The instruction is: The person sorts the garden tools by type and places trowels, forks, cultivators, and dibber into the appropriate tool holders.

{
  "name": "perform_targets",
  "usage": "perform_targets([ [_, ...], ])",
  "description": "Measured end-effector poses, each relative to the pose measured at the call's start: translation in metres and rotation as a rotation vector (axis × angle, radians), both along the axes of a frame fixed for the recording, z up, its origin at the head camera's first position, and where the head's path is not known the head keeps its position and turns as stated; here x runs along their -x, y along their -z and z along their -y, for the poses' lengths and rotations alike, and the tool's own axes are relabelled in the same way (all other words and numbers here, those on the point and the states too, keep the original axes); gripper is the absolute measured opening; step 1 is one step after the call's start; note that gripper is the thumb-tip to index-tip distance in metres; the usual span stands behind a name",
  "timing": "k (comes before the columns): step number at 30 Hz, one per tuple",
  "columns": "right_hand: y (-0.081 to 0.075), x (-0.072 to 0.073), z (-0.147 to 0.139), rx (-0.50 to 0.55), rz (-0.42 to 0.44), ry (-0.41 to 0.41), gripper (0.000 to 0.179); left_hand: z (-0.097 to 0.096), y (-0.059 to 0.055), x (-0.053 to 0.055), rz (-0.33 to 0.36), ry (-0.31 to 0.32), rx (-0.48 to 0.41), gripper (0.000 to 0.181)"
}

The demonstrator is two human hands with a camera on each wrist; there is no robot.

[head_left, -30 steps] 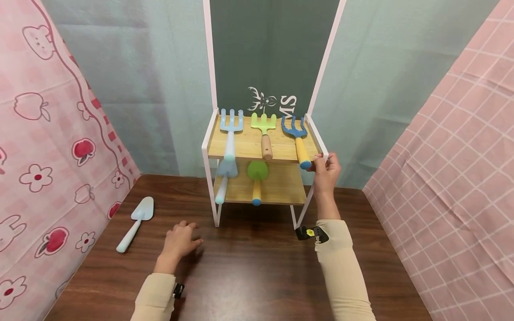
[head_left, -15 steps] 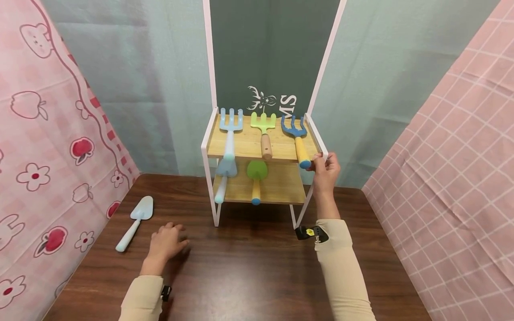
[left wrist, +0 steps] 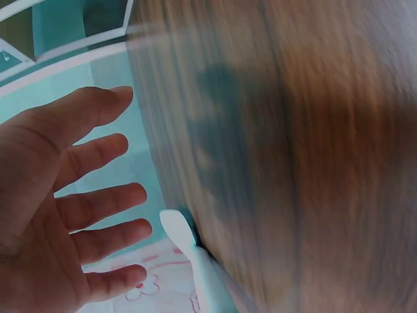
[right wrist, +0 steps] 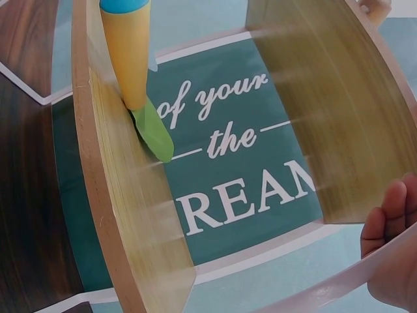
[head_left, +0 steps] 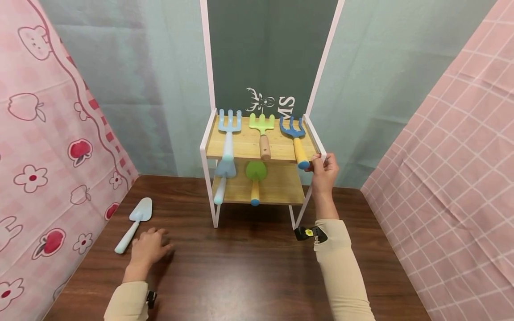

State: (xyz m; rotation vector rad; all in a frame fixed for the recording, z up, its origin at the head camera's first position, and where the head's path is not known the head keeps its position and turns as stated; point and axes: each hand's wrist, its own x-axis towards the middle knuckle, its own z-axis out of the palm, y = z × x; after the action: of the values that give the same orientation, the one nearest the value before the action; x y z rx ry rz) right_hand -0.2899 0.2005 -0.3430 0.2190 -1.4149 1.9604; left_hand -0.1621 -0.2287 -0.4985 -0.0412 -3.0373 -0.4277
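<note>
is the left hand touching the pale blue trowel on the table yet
Apart. The head view shows a strip of bare table between the left hand and the pale blue trowel; its fingers lie flat beside the handle.

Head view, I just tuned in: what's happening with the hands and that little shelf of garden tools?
The right hand grips the front right corner of the white shelf rack, beside the dark blue rake on the top shelf. The left hand is open over the brown table, near the handle of the pale blue trowel but not gripping it. A pale blue fork and a green rake share the top shelf; a green trowel lies below.
</note>
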Motion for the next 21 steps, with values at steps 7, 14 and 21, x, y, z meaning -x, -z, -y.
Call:
perform_targets([
  [7,-0.008,-0.009,0.003,-0.02,-0.002,-0.001,0.016,0.015,0.004,-0.003,-0.02,-0.035,-0.006,0.049],
  [14,-0.017,-0.017,0.007,-0.036,-0.004,-0.014,0.016,0.027,0.006,-0.004,-0.051,-0.056,-0.001,0.047],
  [21,-0.017,-0.017,0.007,-0.038,0.006,-0.014,0.017,0.041,0.008,-0.006,-0.03,-0.078,-0.002,0.047],
])
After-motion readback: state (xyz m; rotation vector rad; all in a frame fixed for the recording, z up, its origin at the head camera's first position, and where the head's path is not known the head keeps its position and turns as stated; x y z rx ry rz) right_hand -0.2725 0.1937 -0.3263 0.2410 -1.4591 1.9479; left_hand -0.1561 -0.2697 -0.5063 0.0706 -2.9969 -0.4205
